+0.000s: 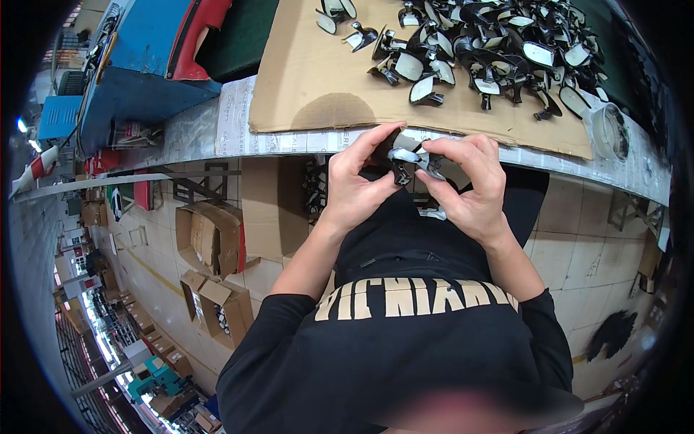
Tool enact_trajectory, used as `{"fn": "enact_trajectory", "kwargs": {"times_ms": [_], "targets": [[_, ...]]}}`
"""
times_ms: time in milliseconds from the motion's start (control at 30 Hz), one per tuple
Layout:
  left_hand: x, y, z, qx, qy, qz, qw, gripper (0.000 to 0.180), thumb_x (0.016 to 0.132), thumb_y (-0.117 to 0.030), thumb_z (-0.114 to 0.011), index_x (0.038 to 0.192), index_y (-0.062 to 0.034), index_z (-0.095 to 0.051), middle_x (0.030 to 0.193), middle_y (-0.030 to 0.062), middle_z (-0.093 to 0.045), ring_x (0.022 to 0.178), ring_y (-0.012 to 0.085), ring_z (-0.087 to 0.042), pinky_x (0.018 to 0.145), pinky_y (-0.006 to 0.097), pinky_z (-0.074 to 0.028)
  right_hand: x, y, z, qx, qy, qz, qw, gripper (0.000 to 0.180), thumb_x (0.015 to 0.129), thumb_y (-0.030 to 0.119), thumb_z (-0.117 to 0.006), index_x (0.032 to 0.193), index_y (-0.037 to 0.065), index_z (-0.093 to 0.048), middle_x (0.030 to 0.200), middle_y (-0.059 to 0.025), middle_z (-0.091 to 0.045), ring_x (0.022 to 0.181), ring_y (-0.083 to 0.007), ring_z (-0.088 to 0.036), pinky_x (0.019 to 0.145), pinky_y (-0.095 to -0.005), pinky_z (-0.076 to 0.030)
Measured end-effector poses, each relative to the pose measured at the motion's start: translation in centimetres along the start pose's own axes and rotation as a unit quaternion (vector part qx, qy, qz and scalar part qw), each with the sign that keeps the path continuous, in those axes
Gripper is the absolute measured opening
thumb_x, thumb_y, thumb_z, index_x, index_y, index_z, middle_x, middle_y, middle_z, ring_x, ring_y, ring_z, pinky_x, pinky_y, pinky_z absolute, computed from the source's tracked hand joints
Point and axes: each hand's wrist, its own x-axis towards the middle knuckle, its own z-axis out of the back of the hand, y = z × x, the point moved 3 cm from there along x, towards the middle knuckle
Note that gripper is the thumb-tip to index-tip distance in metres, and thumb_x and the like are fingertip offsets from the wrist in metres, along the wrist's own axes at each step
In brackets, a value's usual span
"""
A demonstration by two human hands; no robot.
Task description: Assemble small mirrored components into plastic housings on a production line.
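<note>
Just in front of the table edge, I hold a glossy black shoe heel [400, 173] with a pale, shiny surface. My left hand [359, 177] is closed on its left side, thumb below and fingers above. From the other side my right hand [470, 184] pinches a curved grey-white part [431, 165] between thumb and index finger. Whether that part belongs to the heel or is separate, I cannot tell. Many similar black heels with whitish oval faces lie in a loose pile [491, 54] beyond my hands, and a few [359, 36] lie apart at its left.
A cardboard sheet [303, 79] covers the worktable under the pile. A roll of clear tape [611, 130] rests at the right. Blue machinery [144, 43] with a red part stands at the left. Open cardboard boxes [210, 235] sit on the tiled floor, left of my legs.
</note>
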Motion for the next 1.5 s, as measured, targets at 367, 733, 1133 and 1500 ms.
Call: {"fn": "enact_trajectory", "kwargs": {"times_ms": [367, 733, 1133, 1500], "targets": [[-0.2, -0.6, 0.2, -0.032, 0.007, 0.035, 0.999, 0.07, 0.075, 0.005, -0.076, 0.141, 0.0006, -0.054, 0.124, 0.0107, -0.068, 0.107, 0.012, -0.065, 0.091, 0.026, -0.052, 0.3, 1.8, 2.9, 0.021, 0.012, -0.055, 0.998, 0.038, 0.067, 0.005, -0.083, 0.103, 0.008, -0.072, 0.086, -0.0015, -0.069, 0.076, -0.0203, -0.056, 0.077, -0.0323, -0.04], [-1.0, -1.2, -0.3, -0.018, 0.056, 0.034, 0.998, 0.084, 0.066, 0.007, -0.07, 0.147, -0.0024, -0.049, 0.109, 0.012, -0.073, 0.097, 0.0108, -0.067, 0.092, 0.028, -0.052, 0.2, 0.3, 2.3, -0.055, -0.027, -0.049, 0.997, 0.035, 0.069, 0.006, -0.082, 0.102, 0.007, -0.071, 0.088, -0.0031, -0.07, 0.076, -0.0214, -0.058, 0.078, -0.0341, -0.041], [-1.2, 0.1, -0.4, -0.154, 0.039, 0.118, 0.98, 0.088, 0.07, 0.015, -0.067, 0.152, -0.0004, -0.041, 0.108, 0.0082, -0.07, 0.093, 0.0093, -0.065, 0.083, 0.023, -0.053, -1.7, -0.1, 1.2, -0.011, 0.019, -0.07, 0.997, 0.035, 0.069, 0.008, -0.082, 0.102, 0.008, -0.071, 0.086, -0.0038, -0.067, 0.078, -0.0223, -0.057, 0.08, -0.0347, -0.04], [-1.8, 1.0, 1.6, -0.254, -0.011, 0.206, 0.945, 0.083, 0.072, 0.018, -0.07, 0.149, 0.004, -0.042, 0.121, 0.0169, -0.067, 0.098, 0.0193, -0.071, 0.084, 0.032, -0.061, -1.4, -3.1, 2.5, -0.051, -0.053, -0.135, 0.988, 0.034, 0.073, 0.008, -0.081, 0.106, 0.008, -0.071, 0.089, -0.0034, -0.064, 0.076, -0.0187, -0.052, 0.074, -0.0321, -0.043]]}}
